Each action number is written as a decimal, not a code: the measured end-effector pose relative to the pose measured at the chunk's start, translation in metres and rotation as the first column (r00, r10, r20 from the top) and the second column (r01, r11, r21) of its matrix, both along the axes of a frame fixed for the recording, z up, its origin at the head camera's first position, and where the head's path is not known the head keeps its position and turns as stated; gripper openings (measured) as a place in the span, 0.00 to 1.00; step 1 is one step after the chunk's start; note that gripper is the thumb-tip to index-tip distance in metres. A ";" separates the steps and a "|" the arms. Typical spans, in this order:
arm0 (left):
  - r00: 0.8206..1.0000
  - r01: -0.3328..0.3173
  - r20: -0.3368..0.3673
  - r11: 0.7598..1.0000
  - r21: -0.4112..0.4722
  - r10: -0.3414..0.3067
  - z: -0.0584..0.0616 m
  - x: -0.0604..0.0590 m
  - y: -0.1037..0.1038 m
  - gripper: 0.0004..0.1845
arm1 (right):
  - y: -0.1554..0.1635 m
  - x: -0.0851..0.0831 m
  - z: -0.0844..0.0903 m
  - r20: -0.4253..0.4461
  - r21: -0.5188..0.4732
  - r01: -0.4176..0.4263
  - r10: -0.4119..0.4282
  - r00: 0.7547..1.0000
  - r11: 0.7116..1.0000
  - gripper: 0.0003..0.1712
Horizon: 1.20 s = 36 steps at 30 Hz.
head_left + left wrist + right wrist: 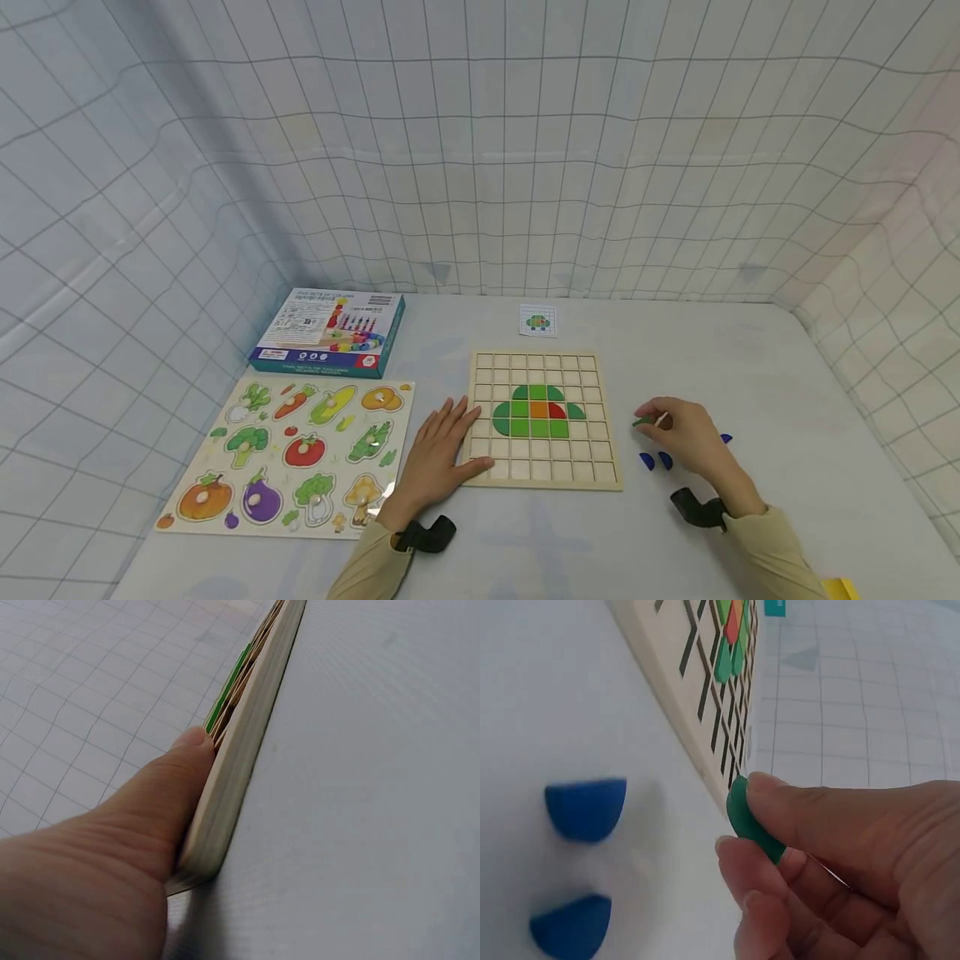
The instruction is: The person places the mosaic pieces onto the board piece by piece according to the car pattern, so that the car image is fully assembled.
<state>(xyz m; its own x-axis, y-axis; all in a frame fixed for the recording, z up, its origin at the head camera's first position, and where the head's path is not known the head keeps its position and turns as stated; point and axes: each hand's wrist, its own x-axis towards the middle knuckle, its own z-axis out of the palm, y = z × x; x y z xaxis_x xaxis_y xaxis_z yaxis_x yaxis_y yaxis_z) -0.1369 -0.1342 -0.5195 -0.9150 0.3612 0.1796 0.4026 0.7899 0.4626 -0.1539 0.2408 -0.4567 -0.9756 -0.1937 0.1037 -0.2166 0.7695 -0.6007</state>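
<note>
Head view: two hands at a wooden grid board (543,360), one steadying it, one pinching a green piece (642,422).

Well left of the board lies a vegetable puzzle (288,457), with a box (330,332) behind it. The left hand (438,454) rests flat with fingers straight on the board's left edge, the thumb along its near rim. On the board sits a green shape with an orange and a red piece at its middle; beyond the board's far edge lies a small card (537,321). Just right of the board, the right hand (690,437) grips the green piece between thumb and fingertips, close to the board's right edge but apart from it. Blue pieces (656,460) lie on the table under and beside that hand.
</note>
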 end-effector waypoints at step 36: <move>0.999 0.008 -0.052 1.000 0.007 -0.007 0.000 0.000 0.001 0.42 | -0.056 -0.029 -0.015 0.157 -0.160 -0.161 0.186 0.970 0.974 0.04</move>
